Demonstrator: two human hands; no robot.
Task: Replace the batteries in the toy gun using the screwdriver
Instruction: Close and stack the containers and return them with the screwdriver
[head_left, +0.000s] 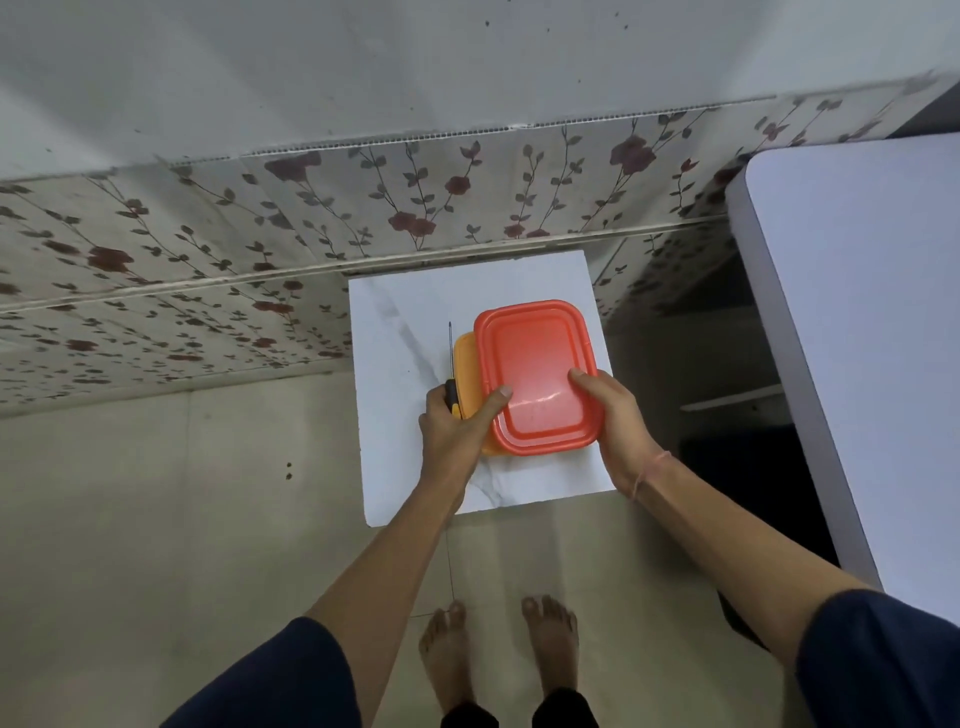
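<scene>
An orange-red lidded plastic box (537, 374) rests on a small white marble-patterned table (405, 322), with a yellow-orange box (464, 364) partly hidden under its left side. My left hand (457, 426) grips the black and yellow handle of a screwdriver (451, 364), whose thin shaft points away from me, and its thumb presses on the red lid. My right hand (613, 415) holds the box's right near corner. No toy gun or batteries are in sight.
A floral-papered wall (208, 249) runs behind the small table. A large white table (872, 322) stands at the right, with dark space beneath it. My bare feet (498, 654) stand on a pale tiled floor just before the small table.
</scene>
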